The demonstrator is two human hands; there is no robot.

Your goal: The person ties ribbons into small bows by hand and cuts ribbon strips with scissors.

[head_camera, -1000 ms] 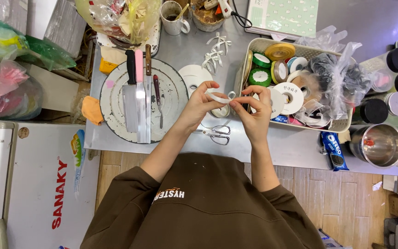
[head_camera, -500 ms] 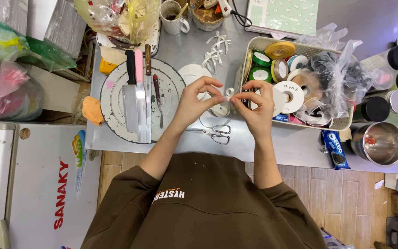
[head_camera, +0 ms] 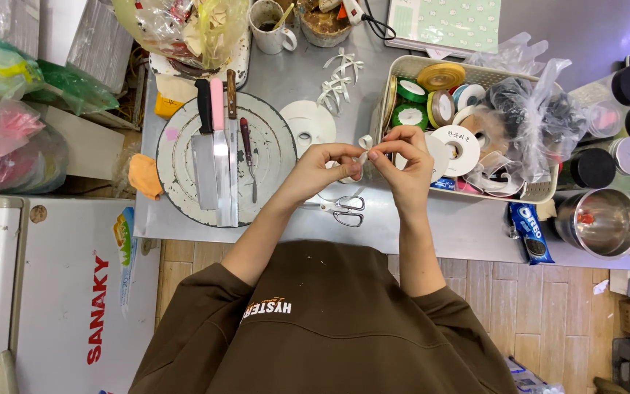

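Both hands, left hand (head_camera: 327, 162) and right hand (head_camera: 402, 151), pinch a white ribbon (head_camera: 364, 143) between closed fingers; likely soft, light, best gripped near its loops.

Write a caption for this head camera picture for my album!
Both hands, left and right, pinch a white ribbon above scissors on a steel table.

overhead view, straight down, steel table (head_camera: 432, 233)

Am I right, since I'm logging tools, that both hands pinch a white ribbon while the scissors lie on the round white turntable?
Not quite. The head view shows the silver scissors on the grey steel table, beside the round white turntable. Both the left hand and right hand do pinch the white ribbon.
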